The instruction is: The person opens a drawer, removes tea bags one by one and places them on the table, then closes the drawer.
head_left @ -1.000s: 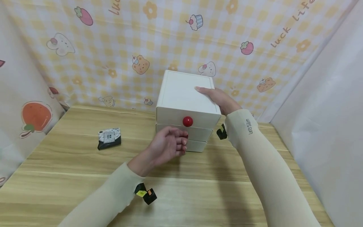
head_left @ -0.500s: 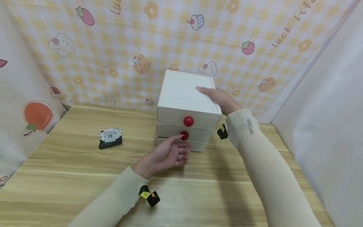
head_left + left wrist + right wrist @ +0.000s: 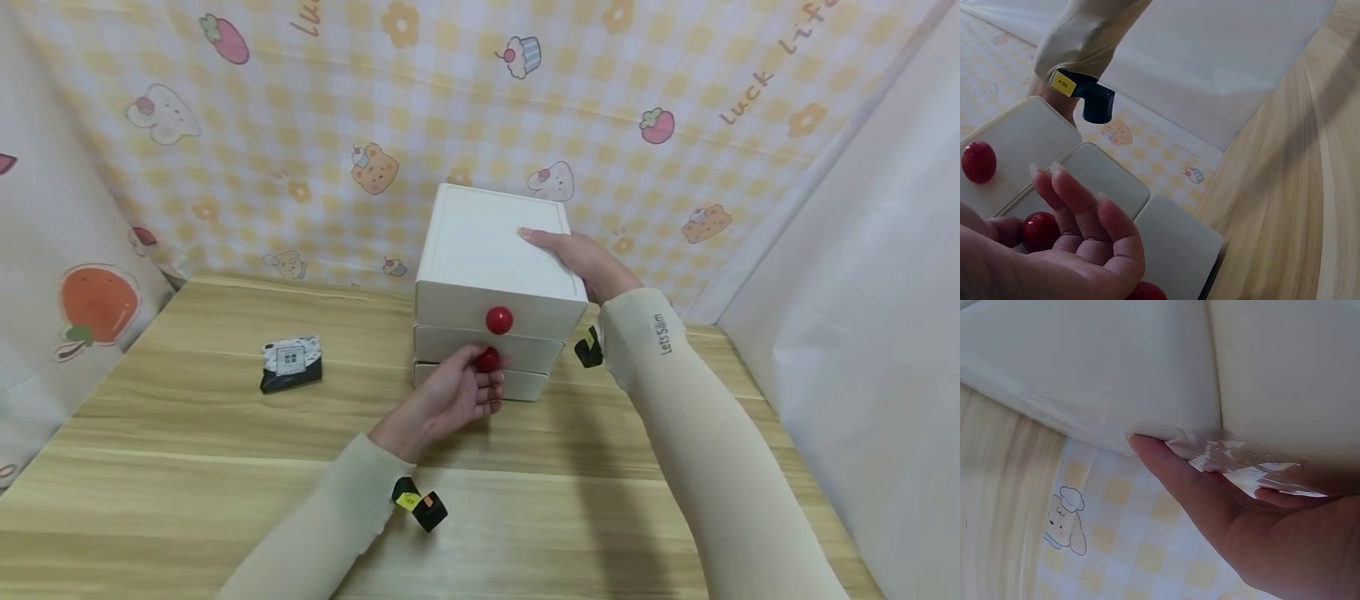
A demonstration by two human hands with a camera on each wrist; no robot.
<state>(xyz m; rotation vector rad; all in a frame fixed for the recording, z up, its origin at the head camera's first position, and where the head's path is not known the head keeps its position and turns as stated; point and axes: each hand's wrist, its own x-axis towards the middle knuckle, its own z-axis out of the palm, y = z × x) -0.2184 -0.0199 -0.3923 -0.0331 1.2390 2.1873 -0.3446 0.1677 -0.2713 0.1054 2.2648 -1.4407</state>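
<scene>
A white three-drawer cabinet point(image 3: 495, 242) with red ball knobs stands at the back of the table. My left hand point(image 3: 450, 392) is at its front and pinches the middle drawer's red knob point(image 3: 487, 359) with the thumb, its other fingers bent below. In the left wrist view, the thumb meets that knob point(image 3: 1040, 231) from the left. My right hand point(image 3: 588, 262) grips the cabinet's right upper edge, thumb flat on the top and the other fingers hidden down the side. The right wrist view has fingers against white panels point(image 3: 1116, 369) beside clear, crinkled film point(image 3: 1235, 456).
A small black-and-white packet point(image 3: 291, 364) lies on the wooden table point(image 3: 225, 467), left of the cabinet. A patterned yellow-check cloth point(image 3: 300, 125) hangs close behind, and a white sheet point(image 3: 847, 292) borders the right side. The top drawer's red knob point(image 3: 498, 320) sits just above my left hand.
My left hand drops slightly from in front of the middle knob, then moves right and brings its thumb onto it. My right hand stays on the cabinet, and the drawers look unmoved.
</scene>
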